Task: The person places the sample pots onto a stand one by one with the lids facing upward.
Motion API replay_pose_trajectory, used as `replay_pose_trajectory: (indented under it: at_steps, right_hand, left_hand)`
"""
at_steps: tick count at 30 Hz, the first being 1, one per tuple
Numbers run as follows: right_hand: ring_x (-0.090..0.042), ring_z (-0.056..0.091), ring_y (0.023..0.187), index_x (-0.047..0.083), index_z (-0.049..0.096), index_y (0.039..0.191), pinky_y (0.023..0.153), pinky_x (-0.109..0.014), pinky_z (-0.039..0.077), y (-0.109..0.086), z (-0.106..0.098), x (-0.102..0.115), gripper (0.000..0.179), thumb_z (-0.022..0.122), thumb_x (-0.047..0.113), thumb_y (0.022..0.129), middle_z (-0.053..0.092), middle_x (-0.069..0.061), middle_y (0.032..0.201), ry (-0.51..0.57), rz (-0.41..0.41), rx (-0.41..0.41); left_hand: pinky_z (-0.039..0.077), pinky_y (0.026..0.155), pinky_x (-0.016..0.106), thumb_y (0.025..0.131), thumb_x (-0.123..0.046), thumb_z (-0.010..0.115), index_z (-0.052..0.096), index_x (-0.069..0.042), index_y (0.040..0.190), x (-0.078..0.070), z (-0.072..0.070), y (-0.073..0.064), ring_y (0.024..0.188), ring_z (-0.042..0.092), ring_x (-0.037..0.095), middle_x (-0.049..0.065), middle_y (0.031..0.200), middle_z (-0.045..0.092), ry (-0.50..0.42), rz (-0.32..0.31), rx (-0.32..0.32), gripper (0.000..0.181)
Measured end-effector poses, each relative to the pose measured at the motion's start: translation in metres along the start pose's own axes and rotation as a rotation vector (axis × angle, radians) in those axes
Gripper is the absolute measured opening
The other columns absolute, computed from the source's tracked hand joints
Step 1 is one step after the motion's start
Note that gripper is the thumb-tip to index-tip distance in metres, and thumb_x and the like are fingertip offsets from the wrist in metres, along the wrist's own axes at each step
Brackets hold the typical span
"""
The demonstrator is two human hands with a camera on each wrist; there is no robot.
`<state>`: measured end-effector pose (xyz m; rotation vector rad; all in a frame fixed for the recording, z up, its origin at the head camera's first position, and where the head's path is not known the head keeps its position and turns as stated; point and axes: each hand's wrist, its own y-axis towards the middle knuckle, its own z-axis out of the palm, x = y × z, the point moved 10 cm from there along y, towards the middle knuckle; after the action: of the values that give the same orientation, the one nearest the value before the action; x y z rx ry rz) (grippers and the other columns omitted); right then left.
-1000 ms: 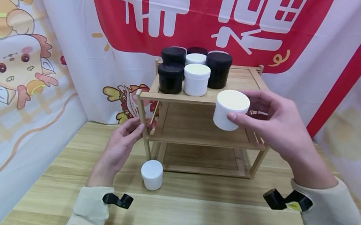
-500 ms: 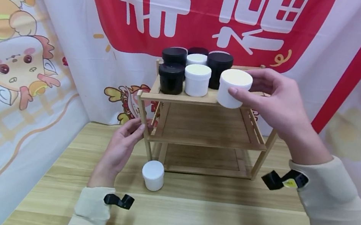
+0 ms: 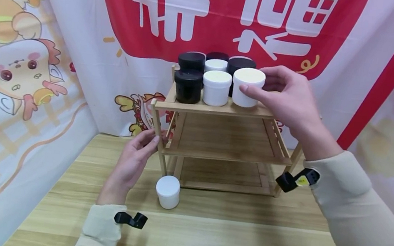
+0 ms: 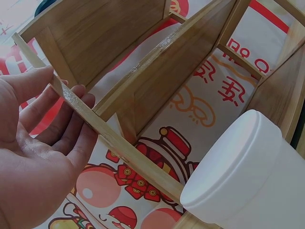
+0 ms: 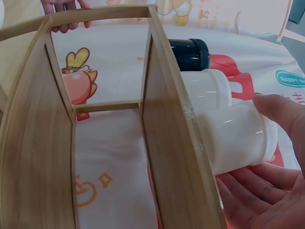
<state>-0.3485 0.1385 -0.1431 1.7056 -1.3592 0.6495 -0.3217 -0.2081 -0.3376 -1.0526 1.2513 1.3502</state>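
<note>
My right hand (image 3: 285, 95) holds a white lidded jar (image 3: 245, 92) by its side, thumb in front, at the front of the wooden rack's top shelf. In the right wrist view that jar (image 5: 240, 136) stands beside another white jar (image 5: 205, 88), with its base at the shelf board. My left hand (image 3: 133, 160) pinches the front left post of the wooden rack (image 3: 226, 156); in the left wrist view the thumb and fingers of this hand (image 4: 52, 119) lie on either side of the post. Several black jars (image 3: 188, 86) and white jars (image 3: 216, 88) stand together on the top shelf's left half.
A white jar (image 3: 167, 192) stands on the wooden table (image 3: 202, 245) in front of the rack's left leg. The middle shelf (image 3: 229, 138) and bottom shelf (image 3: 221, 175) lie below. Printed cloth (image 3: 158, 21) hangs behind and at both sides.
My right hand has brought the white jar up and then left, from in front of the rack to beside the front white jar. The left hand stays on the post.
</note>
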Motion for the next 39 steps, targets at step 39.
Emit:
replay_pose_trajectory:
  at_steps: [39]
  right_hand:
    - [-0.029,0.064,0.125,0.022,0.052,0.157,0.108,-0.050,0.057,0.004,0.018,-0.009,0.083,0.089,0.048,0.087,0.064,-0.008,0.145,-0.043,0.008,0.066]
  left_hand:
    - [0.047,0.119,0.028,0.112,-0.019,0.058,0.046,0.004,0.155,0.001,0.000,0.001,0.132,0.052,0.018,0.004,0.141,0.057,-0.004,0.005,0.001,0.050]
